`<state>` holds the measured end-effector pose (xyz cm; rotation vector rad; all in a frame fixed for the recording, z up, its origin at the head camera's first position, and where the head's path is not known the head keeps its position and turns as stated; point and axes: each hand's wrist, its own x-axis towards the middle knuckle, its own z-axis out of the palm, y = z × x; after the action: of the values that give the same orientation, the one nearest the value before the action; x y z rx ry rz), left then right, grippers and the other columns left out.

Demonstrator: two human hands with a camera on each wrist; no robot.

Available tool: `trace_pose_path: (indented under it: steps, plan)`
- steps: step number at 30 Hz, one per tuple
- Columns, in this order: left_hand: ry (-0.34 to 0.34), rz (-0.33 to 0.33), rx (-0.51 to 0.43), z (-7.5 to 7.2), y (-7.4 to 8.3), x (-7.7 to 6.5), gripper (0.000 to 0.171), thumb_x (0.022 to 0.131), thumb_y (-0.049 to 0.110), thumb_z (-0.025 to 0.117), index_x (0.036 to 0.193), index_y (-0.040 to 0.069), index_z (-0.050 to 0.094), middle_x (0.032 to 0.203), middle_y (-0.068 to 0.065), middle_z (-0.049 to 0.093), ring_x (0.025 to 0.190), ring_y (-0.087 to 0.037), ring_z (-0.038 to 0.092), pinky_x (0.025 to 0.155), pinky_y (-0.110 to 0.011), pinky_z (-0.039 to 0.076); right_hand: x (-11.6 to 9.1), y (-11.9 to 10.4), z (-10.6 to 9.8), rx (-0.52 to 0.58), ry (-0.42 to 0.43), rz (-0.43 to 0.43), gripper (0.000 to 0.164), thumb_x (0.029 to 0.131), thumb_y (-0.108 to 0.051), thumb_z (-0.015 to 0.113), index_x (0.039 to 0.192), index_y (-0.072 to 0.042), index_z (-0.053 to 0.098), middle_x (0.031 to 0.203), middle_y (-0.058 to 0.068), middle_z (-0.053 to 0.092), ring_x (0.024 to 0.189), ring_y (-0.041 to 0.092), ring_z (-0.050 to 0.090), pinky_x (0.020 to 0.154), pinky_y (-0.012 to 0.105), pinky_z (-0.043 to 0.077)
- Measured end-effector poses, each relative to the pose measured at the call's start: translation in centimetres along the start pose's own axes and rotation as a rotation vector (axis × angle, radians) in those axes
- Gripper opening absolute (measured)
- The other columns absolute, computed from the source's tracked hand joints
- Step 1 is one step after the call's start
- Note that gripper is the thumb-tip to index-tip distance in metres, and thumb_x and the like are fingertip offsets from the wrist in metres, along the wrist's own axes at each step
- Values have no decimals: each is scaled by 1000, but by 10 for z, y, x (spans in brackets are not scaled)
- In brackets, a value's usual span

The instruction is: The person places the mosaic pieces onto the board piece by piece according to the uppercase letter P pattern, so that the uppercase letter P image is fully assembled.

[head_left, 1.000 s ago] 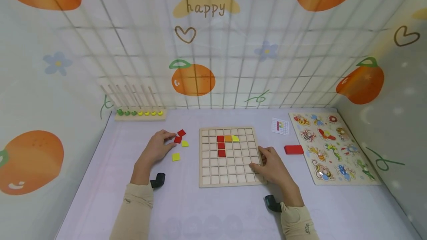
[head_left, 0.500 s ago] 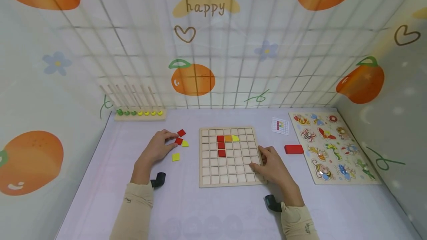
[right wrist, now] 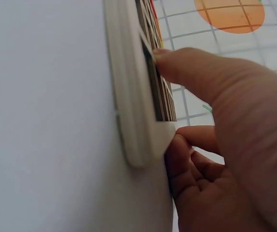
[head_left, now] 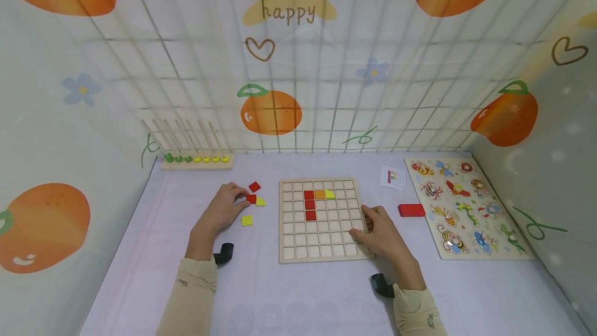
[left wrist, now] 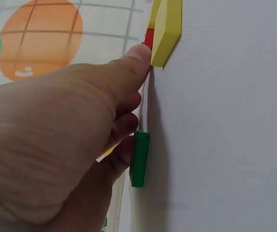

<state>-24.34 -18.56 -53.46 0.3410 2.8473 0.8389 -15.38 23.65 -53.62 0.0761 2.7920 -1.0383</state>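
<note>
My left hand (head_left: 221, 207) pinches a small red tile (head_left: 252, 199) low over the table between thumb and fingers. Just right of that tile sits a yellow rounded tile (head_left: 260, 201). Another red tile (head_left: 254, 186) lies beyond, and a yellow square tile (head_left: 246, 220) nearer. In the left wrist view a green tile (left wrist: 140, 159) shows beside the lower fingers. My right hand (head_left: 383, 233) grips the right edge of the wooden grid board (head_left: 294, 261), thumb on top and fingers at the side. Three red tiles (head_left: 310, 205), an orange tile (head_left: 319, 194) and a yellow tile (head_left: 329, 194) fill some of its cells.
A printed pattern card (head_left: 392, 177) lies behind the board to the right. Past my right hand are a red block (head_left: 412, 210) and an insect puzzle board (head_left: 466, 206). A wooden peg stand (head_left: 198, 166) with green and yellow beads stands at the back left.
My left hand has slid the red tile a little right, from beside the other red tile to close against the yellow rounded tile. The right hand and grid board stay in place.
</note>
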Motion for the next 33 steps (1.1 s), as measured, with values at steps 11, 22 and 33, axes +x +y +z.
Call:
trace_pose_path:
  steps: [11, 22, 33]
  plan:
    - [19, -24, 26, -1, 9, -9, 32, 99, 25, 67, 126, 7, 66, 123, -8, 57, 120, -29, 48, 107, -49, 48, 1, 1, 0, 3, 2, -8, 86, 85, -33, 82, 153, 1, 42, 121, 14, 52, 104, 23, 52, 83, 34, 49]
    - [93, -21, 48, 6, 31, -24, 33, 97, 28, 71, 124, 9, 68, 121, -7, 57, 115, -26, 49, 100, -46, 52, 0, 2, 1, 2, -4, -7, 86, 85, -32, 82, 153, 1, 42, 120, 14, 51, 103, 23, 52, 82, 33, 48]
    - [118, 99, 72, 20, 70, -30, 28, 94, 27, 75, 116, 11, 72, 116, -4, 62, 115, -24, 51, 98, -40, 53, 1, 3, 1, 11, 6, -16, 86, 85, -34, 82, 154, 0, 42, 121, 13, 52, 103, 24, 52, 83, 33, 48]
